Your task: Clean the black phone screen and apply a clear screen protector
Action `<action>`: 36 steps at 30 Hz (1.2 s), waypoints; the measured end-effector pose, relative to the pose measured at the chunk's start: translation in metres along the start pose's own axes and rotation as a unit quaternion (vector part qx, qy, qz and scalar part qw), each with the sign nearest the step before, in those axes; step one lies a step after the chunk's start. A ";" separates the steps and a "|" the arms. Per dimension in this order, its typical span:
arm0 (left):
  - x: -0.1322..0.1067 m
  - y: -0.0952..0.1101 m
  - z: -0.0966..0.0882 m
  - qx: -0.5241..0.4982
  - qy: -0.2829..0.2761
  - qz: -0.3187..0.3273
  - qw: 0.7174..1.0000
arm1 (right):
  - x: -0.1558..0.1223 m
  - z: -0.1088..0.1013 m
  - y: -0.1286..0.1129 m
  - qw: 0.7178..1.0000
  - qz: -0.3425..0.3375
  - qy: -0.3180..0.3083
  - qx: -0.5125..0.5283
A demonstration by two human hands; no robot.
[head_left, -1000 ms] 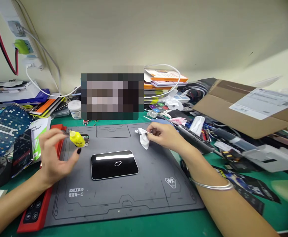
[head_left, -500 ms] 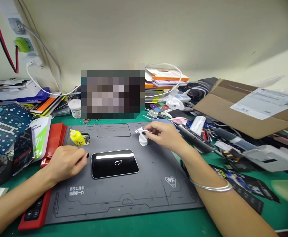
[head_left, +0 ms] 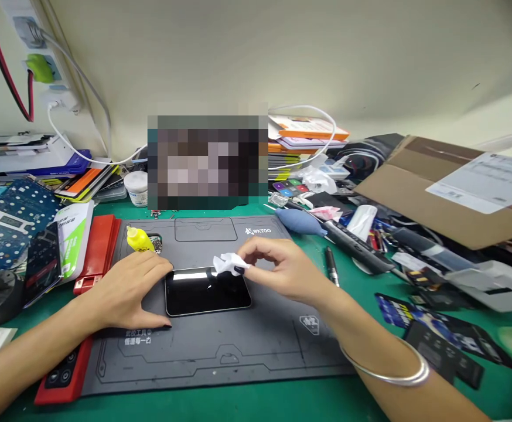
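Observation:
A smartphone (head_left: 194,299) lies face up on the grey work mat (head_left: 238,375), its black glass showing a bright reflection and a small shiny mark, perhaps liquid. My left hand (head_left: 128,290) is at the phone's left end, thumb and fingers spread around its corners; whether they touch it I cannot tell. Pinched in the fingers of my right hand (head_left: 277,266) is a crumpled white tissue (head_left: 227,264). The tissue is over the phone's far edge, and contact with the glass is unclear. Behind my left hand stands a yellow squeeze bottle (head_left: 139,239), partly hidden.
A red case (head_left: 95,252) and another dark phone (head_left: 43,264) sit to the left. On the right are a blue air blower (head_left: 300,223), a pen (head_left: 331,266), cluttered tools and a cardboard box (head_left: 414,187). A white tub (head_left: 136,189) stands behind the mat.
My right hand has brought the tissue left and nearer, over the phone. My left hand has opened from a curled shape and spread at the phone's left end. The view has shifted slightly.

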State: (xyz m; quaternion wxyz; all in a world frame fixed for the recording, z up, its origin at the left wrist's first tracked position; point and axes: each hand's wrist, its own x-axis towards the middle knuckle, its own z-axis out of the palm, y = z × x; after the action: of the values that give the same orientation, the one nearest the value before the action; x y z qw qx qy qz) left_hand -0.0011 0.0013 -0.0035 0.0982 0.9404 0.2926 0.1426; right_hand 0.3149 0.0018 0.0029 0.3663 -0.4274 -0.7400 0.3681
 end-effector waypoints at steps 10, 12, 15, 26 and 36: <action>0.000 0.005 0.004 0.037 0.015 0.038 0.998 | 0.009 -0.002 0.020 0.995 0.014 0.095 0.012; 0.000 0.006 0.004 0.045 0.022 0.044 0.998 | 0.010 -0.002 0.021 0.995 0.016 0.097 0.012; 0.001 0.007 0.004 0.067 0.027 0.059 0.996 | 0.009 -0.001 0.023 0.995 0.018 0.098 0.006; 0.000 0.005 0.003 0.072 0.033 0.070 0.994 | 0.010 -0.002 0.024 0.993 -0.007 0.116 -0.005; 0.002 0.007 0.001 0.077 0.034 0.072 0.994 | 0.011 -0.002 0.025 0.992 -0.011 0.120 -0.026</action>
State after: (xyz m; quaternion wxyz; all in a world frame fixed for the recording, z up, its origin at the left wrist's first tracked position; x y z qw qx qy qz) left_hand 0.0041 -0.0033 -0.0022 0.0050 0.9586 0.2370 0.1579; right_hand 0.3215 0.0214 -0.0157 0.4451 -0.4695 -0.7051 0.2903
